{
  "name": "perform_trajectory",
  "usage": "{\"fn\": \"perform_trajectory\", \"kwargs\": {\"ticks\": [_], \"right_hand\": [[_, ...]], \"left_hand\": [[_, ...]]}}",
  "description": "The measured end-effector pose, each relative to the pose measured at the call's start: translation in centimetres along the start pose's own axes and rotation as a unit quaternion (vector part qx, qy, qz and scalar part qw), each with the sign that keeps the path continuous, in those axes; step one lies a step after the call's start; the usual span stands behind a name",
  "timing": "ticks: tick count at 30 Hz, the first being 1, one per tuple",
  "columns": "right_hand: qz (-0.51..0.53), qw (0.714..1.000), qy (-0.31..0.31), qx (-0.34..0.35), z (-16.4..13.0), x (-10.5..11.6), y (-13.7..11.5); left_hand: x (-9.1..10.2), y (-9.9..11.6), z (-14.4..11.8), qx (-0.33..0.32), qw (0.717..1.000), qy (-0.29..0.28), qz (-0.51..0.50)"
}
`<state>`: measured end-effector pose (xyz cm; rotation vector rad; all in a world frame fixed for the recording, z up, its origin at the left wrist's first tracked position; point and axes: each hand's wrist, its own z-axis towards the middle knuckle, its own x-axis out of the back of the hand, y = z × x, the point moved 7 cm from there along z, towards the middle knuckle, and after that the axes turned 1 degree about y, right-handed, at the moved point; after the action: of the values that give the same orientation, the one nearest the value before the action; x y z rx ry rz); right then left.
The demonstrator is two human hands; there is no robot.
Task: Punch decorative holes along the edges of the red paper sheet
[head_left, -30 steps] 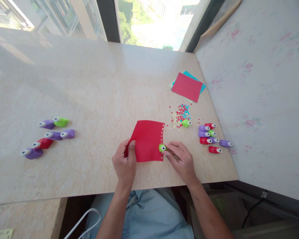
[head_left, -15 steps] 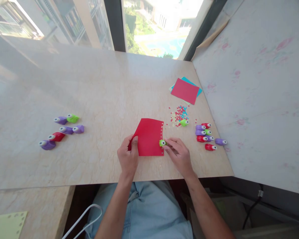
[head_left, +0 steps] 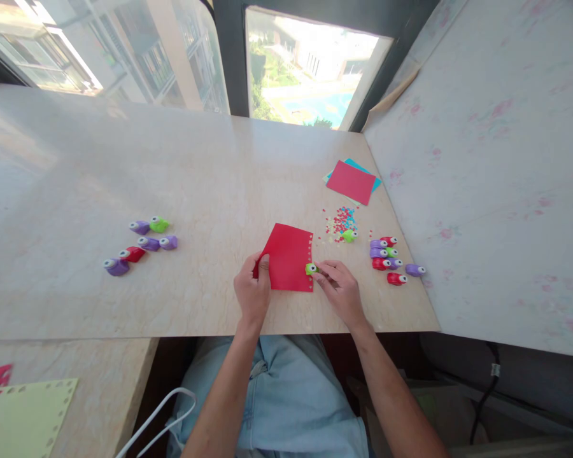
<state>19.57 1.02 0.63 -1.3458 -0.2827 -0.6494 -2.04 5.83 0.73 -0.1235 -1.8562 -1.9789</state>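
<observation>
A red paper sheet (head_left: 287, 256) lies on the marble table (head_left: 210, 191) near its front edge, with small holes punched along its right side. My left hand (head_left: 252, 294) pinches the sheet's lower left corner. My right hand (head_left: 341, 294) holds a small green craft punch (head_left: 311, 269) that sits on the sheet's right edge, low down. Both forearms reach in from the bottom of the view.
Several purple, red and green punches (head_left: 391, 261) lie to the right, another group (head_left: 141, 245) to the left. Confetti (head_left: 341, 221) with a green punch (head_left: 348, 236) lies beyond the sheet. Red and blue sheets (head_left: 351, 181) are stacked far right. Punched green and red sheets (head_left: 23, 413) rest at lower left.
The view has tilted and pulled back, so everything appears smaller and higher. My hands, the red sheet and the green punch keep the same hold and relative places.
</observation>
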Motion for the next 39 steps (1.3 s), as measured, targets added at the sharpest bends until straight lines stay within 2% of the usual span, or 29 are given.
{"fn": "perform_trajectory", "kwargs": {"ticks": [9, 16, 19, 23, 28, 33, 39], "right_hand": [[0.024, 1.0, -0.009, -0.015, 0.0, 0.0, 0.0], [0.11, 0.986, 0.031, -0.123, 0.5, 0.6, 1.8], [0.138, 0.977, 0.008, -0.165, 1.1, 1.0, 2.2], [0.12, 0.97, -0.055, -0.204, 1.5, 1.0, 2.1], [0.082, 0.971, -0.072, -0.211, 1.3, 0.9, 1.8], [0.083, 0.978, -0.065, -0.181, 1.5, 0.9, 1.5], [0.05, 0.977, -0.117, -0.171, 2.1, 0.8, 1.6]], "left_hand": [[0.0, 0.0, 0.0, -0.006, 1.0, 0.0, -0.001], [-0.1, 0.0, -0.1, -0.009, 1.0, -0.005, 0.012], [0.0, 0.1, -0.1, -0.013, 1.0, -0.001, 0.017], [0.0, 0.1, -0.2, -0.017, 0.999, 0.0, 0.028], [0.0, 0.1, -0.3, -0.018, 0.999, 0.009, 0.032], [0.0, 0.1, -0.5, -0.022, 0.999, 0.011, 0.039], [0.0, 0.0, -0.5, -0.025, 0.998, 0.011, 0.047]]}}
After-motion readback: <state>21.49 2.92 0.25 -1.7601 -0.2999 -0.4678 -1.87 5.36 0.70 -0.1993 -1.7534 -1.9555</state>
